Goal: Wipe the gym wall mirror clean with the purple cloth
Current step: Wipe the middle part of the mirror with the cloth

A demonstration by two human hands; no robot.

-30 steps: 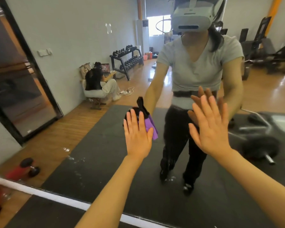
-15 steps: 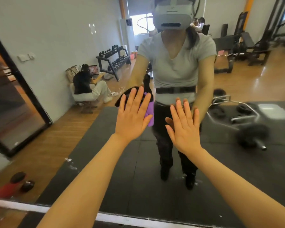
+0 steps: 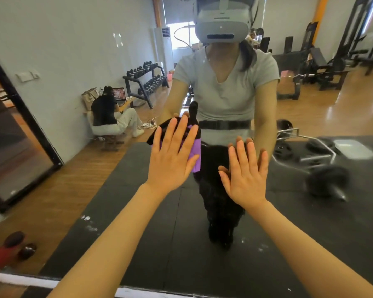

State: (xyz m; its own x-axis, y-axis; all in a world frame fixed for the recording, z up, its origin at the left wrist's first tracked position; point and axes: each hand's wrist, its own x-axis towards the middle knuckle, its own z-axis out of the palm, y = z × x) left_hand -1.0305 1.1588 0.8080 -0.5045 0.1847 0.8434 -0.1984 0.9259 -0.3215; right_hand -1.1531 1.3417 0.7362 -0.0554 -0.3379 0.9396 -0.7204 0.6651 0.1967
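My left hand [image 3: 170,162] is flat against the mirror [image 3: 73,50], fingers straight and spread, pressing the purple cloth [image 3: 196,155] onto the glass; nothing is curled round it, the palm alone holds it there. The cloth sits under that palm, about the middle of the glass, and only a purple strip shows past the thumb side, with a dark bunched part [image 3: 159,131] poking out above the fingers. My right hand [image 3: 244,179] is just beside the left, also flat and released, fingers straight and close together, its fingertips meeting their own reflection, so it touches the glass bare.

Both forearms run up from the bottom edge of the view. Behind the hands the glass shows my reflection in a grey T-shirt [image 3: 226,89], black belt and white headset [image 3: 221,29], standing on a black floor mat [image 3: 138,211]. White specks [image 3: 88,222] mark the lower glass left of my left forearm, and a few more lie near the reflected feet. Further out in the reflection I see a dumbbell rack [image 3: 146,80] by the wall, a seated person [image 3: 110,117] with a laptop, a barbell [image 3: 323,179] on the mat to the right, and a red dumbbell [image 3: 7,252] at the lower left corner
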